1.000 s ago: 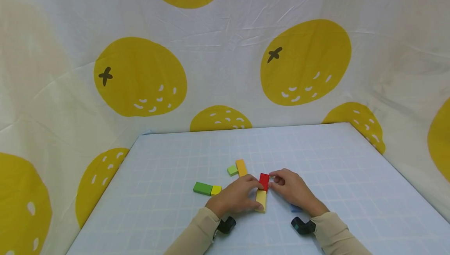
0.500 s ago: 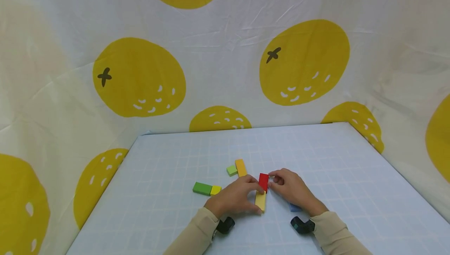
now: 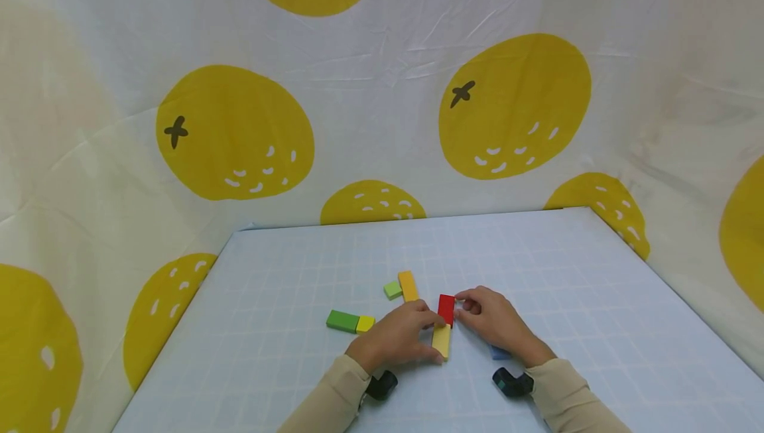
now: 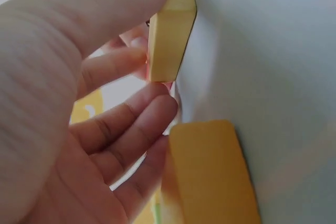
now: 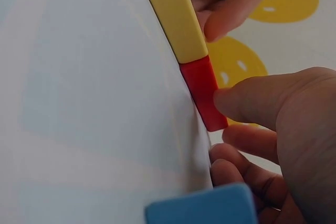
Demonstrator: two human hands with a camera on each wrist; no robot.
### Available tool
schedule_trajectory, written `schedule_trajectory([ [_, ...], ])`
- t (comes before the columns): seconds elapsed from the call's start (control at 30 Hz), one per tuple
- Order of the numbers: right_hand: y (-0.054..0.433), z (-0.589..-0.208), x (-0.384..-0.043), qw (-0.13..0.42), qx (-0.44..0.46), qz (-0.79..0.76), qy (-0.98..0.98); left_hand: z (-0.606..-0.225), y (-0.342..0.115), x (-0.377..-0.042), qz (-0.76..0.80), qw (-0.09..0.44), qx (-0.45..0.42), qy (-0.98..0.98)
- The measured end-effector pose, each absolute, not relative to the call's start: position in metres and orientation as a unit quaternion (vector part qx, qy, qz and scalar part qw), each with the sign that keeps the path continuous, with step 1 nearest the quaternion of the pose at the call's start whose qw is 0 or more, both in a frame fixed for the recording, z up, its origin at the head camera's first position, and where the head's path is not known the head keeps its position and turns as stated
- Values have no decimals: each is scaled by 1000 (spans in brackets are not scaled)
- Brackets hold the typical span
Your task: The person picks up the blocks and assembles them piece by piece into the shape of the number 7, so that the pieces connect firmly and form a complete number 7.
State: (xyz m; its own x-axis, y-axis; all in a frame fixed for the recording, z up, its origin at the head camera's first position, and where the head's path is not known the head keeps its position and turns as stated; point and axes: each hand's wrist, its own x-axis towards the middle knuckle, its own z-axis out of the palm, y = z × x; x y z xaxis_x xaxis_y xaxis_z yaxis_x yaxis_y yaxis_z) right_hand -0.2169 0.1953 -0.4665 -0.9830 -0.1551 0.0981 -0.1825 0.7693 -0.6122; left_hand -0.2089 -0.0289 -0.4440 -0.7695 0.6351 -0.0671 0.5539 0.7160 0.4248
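A red block (image 3: 445, 309) and a pale yellow block (image 3: 441, 343) lie end to end on the table. My left hand (image 3: 398, 335) holds the pale yellow block, its thumb at the near end and its index finger by the joint with the red one. From the right, my right hand (image 3: 494, 317) pinches the red block with thumb and index finger at its far end; the right wrist view shows the thumb on the red block (image 5: 206, 94). The other right fingers are curled under. In the left wrist view, an orange block (image 4: 210, 171) sits close to the left fingers.
A light green block (image 3: 392, 290) touches the orange block beyond the left hand. Farther left, a green block (image 3: 343, 321) and a small yellow block (image 3: 365, 324) meet end to end. A blue block (image 3: 499, 353) lies partly under the right wrist. A patterned cloth hangs behind the table (image 3: 286, 260).
The head view has shifted very slightly. Both hands and the blocks keep nearly the same places, with only slight movement of the left fingers.
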Motion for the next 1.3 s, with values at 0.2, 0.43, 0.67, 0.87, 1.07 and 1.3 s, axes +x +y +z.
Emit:
schedule_trajectory([
  [0.2, 194, -467, -217, 16, 91, 330, -940, -443, -30, -208, 186, 104, 319, 923],
  [0.43, 192, -469, -218, 12, 85, 327, -941, -448, -31, -208, 179, 94, 332, 921],
  [0.67, 191, -467, -218, 16, 92, 329, -940, -447, -33, -208, 173, 78, 342, 920],
  [0.87, 194, -466, -221, 10, 89, 334, -938, -447, -32, -210, 167, 79, 339, 922],
  [1.07, 202, -460, -219, 0, 82, 351, -933, -446, -32, -209, 173, 89, 333, 923],
  [1.3, 214, -458, -210, -10, 71, 354, -932, -448, -47, -209, 178, 62, 339, 922],
])
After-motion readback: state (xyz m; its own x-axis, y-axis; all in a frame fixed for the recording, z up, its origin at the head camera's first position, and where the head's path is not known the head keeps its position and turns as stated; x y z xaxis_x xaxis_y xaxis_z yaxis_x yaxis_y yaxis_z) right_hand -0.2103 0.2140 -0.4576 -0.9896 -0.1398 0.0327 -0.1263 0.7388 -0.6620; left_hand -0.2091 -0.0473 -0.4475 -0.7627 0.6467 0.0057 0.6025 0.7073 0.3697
